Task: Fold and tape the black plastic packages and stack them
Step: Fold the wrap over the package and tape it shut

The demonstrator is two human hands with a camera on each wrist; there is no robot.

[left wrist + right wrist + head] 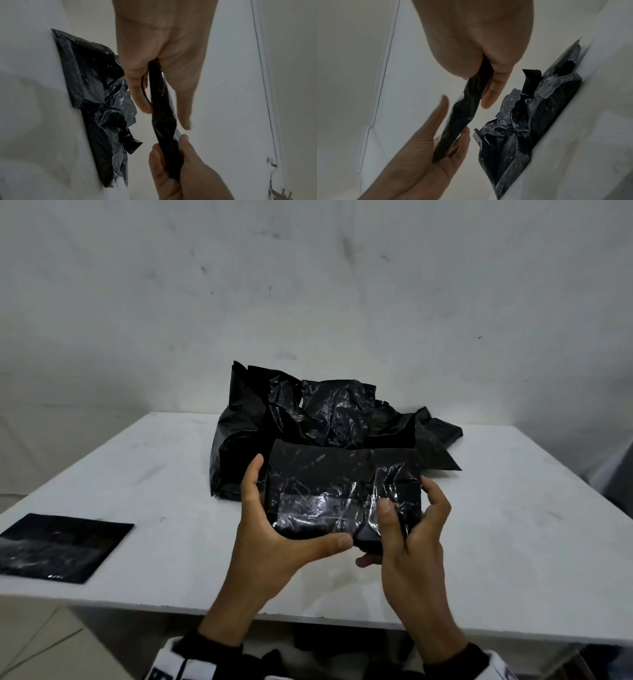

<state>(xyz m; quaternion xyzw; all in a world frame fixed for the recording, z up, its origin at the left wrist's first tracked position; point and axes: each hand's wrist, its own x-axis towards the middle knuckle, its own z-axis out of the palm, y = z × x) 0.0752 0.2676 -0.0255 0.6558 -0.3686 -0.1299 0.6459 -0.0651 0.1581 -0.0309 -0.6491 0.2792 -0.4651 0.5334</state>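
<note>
I hold a folded black plastic package (342,491) above the white table (154,474), its front face crossed by clear shiny tape. My left hand (270,525) grips its left edge, thumb along the bottom front and fingers behind. My right hand (411,529) grips the right end, thumb pressing the taped fold. In the left wrist view the package (163,115) shows edge-on between both hands. The right wrist view also shows the package (464,115) edge-on. Behind lies a heap of crumpled black plastic bags (325,412). One flat folded package (61,546) lies at the table's left front.
A pale wall (308,285) rises directly behind the table. The table's front edge (308,616) runs just below my wrists, with tiled floor (41,642) at the lower left. Bare white tabletop (513,525) spreads to the right of the held package.
</note>
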